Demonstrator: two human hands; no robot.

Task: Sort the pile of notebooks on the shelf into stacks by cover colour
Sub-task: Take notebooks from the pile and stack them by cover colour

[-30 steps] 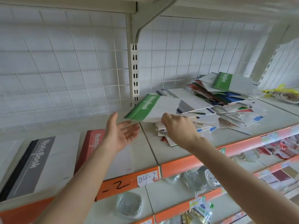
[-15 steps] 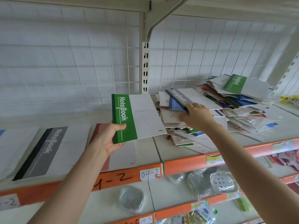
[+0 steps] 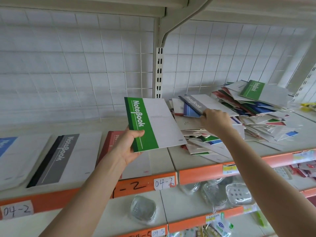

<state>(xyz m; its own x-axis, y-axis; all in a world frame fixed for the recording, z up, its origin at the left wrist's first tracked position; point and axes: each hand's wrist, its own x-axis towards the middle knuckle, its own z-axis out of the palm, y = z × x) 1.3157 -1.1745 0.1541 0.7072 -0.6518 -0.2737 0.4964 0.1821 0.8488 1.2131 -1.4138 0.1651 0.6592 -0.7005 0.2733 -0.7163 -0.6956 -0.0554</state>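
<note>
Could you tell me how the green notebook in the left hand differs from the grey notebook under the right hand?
The green notebook is lifted clear of the shelf in the left hand; the grey notebook lies on top of the pile, its near corner pinched by the right hand. The spine bands are green and grey. Both have white covers and a white "NoteBook" title.
</note>
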